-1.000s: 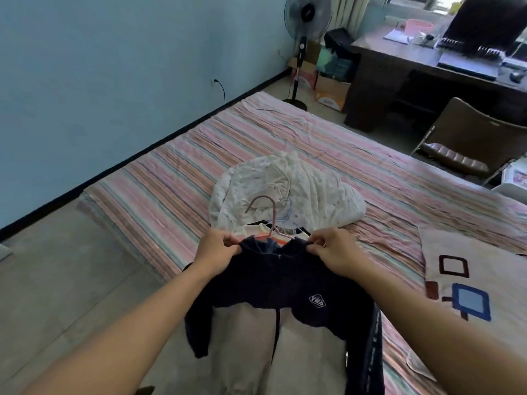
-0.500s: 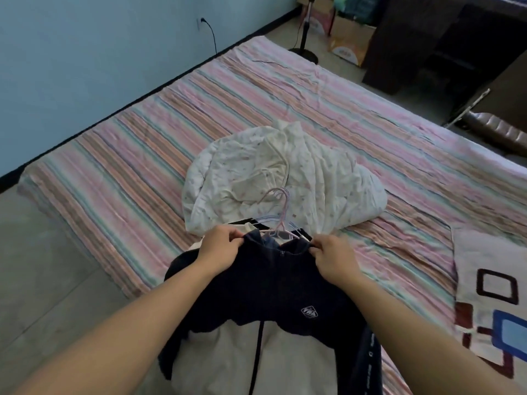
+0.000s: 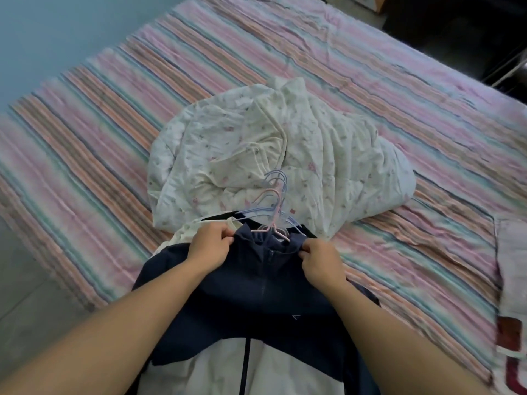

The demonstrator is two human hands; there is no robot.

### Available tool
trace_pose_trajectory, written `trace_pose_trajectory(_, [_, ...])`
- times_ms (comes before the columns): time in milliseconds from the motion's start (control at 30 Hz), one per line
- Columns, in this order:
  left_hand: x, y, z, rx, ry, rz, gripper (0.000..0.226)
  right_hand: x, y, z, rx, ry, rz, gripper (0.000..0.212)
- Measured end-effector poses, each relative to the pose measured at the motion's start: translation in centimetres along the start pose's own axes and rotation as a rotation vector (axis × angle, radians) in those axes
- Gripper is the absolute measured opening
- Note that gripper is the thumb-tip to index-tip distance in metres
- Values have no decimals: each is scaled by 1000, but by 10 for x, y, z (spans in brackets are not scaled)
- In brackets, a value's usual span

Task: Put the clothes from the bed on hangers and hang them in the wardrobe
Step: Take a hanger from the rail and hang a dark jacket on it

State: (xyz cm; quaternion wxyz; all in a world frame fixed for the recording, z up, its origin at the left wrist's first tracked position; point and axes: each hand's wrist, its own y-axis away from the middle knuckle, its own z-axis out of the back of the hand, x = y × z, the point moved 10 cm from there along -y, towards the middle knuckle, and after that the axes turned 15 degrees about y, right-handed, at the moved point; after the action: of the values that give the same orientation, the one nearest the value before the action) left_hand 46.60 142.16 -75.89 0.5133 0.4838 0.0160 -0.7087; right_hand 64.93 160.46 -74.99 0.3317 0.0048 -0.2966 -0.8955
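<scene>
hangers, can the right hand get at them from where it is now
Probably yes. The hangers lie bare on top, just past the jacket collar, with nothing over them. But the right hand is pinching the collar and must let go first.

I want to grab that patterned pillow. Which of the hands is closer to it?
Right. The right hand grips the jacket collar on the pillow side; the left hand grips the collar's far side.
</scene>
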Motion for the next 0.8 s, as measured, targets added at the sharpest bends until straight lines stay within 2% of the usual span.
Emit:
trace_pose_trajectory(167, [33,-17,-15,-7,-45,59,18,-9,-22,-26,-20,33,-54,15])
trace_pose_trajectory(333, [36,-29,-18,-25,-84,63,9,-14,-29,-32,-51,34,-78,17])
trace_pose_trajectory(433, [20,-30,-16,-54,-96,-36,11,-18,-27,-30,-27,27,-119,19])
trace_pose_trajectory(533, [3,-26,-14,-51,-155,-145,8,-22,-22,-21,-35,-28,-156,12])
trace_pose_trajectory(700, [-23,-10,8,-132,-289,-216,17,-15,-3,-1,-11,8,-120,13])
trace_pose_trajectory(800, [-44,3,16,-112,-398,-288,19,3,10,14,-14,35,-57,12])
